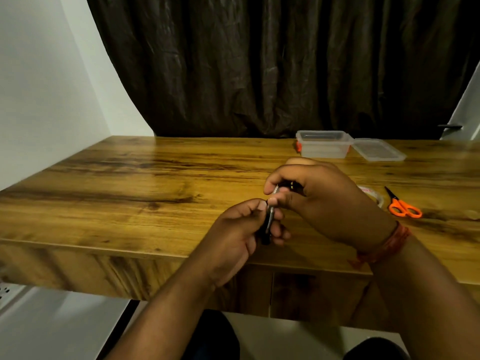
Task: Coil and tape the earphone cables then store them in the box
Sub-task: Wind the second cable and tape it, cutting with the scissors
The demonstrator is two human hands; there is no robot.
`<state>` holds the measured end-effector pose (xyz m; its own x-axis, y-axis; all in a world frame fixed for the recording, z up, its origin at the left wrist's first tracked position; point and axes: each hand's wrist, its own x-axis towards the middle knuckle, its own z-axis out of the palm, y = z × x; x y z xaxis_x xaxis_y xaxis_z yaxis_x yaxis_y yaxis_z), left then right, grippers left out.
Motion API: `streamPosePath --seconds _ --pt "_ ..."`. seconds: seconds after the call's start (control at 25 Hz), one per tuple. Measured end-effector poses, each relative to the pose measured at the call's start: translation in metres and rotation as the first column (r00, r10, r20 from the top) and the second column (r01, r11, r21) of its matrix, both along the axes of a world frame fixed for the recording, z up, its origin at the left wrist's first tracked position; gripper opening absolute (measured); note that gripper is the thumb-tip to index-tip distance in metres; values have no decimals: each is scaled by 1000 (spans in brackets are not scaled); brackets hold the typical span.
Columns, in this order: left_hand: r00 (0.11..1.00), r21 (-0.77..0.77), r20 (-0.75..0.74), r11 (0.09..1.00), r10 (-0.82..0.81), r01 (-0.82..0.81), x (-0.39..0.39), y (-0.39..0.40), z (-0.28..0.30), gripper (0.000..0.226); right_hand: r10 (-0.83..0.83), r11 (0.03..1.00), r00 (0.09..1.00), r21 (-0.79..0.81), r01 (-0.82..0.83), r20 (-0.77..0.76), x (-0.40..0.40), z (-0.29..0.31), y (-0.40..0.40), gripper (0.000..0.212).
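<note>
Spanning the frame from a pale wall on the left to a white door edge on the right, a wooden table (130, 183) is seen from above, backed by a dark curtain (259, 61). Left of centre, above the table's near edge, the left hand (241, 229) is closed around a dark bundle, the coiled earphone cable (268, 222), which is pinched between thumb and fingers and held upright. Just to its right and slightly higher, the right hand (319, 198) is curled over the top of the same bundle, its thumb and forefinger narrowed on a thin pale strip at the coil's upper end; whether this strip is tape cannot be told through the blur. A dark part of the cable is glimpsed under the right palm. An orange thread band (387, 245) is worn on the right wrist. Behind the hands, near the far edge, an open clear plastic box (323, 149) with orange clips is set on the table, and its lid (379, 149) is laid flat just beside it on the right. Partly hidden behind the right hand, a roll of clear tape (374, 194) is seen on the tabletop, and orange-handled scissors (402, 206) are laid close to its right, blades pointing away.
</note>
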<state>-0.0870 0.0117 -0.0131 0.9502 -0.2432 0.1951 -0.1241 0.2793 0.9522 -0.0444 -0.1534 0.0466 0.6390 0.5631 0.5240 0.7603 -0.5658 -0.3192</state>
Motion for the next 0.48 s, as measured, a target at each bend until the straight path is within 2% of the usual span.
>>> streamPosePath --seconds 0.12,0.24,0.36,0.48 --pt "997 -133 -1 988 -83 82 -8 1 6 28 65 971 985 238 -26 -158 2 -10 0 13" --pt "992 -234 21 964 -127 129 -13 0 15 26 129 926 967 377 -39 -218 0 -28 4 17" --pt "990 -346 27 928 -138 139 -12 -1 23 25 304 827 871 561 -39 -386 -9 -42 16 22" --pt "993 -425 9 899 -117 110 -8 -1 29 23 256 833 891 553 -7 -374 -17 -50 23 39"
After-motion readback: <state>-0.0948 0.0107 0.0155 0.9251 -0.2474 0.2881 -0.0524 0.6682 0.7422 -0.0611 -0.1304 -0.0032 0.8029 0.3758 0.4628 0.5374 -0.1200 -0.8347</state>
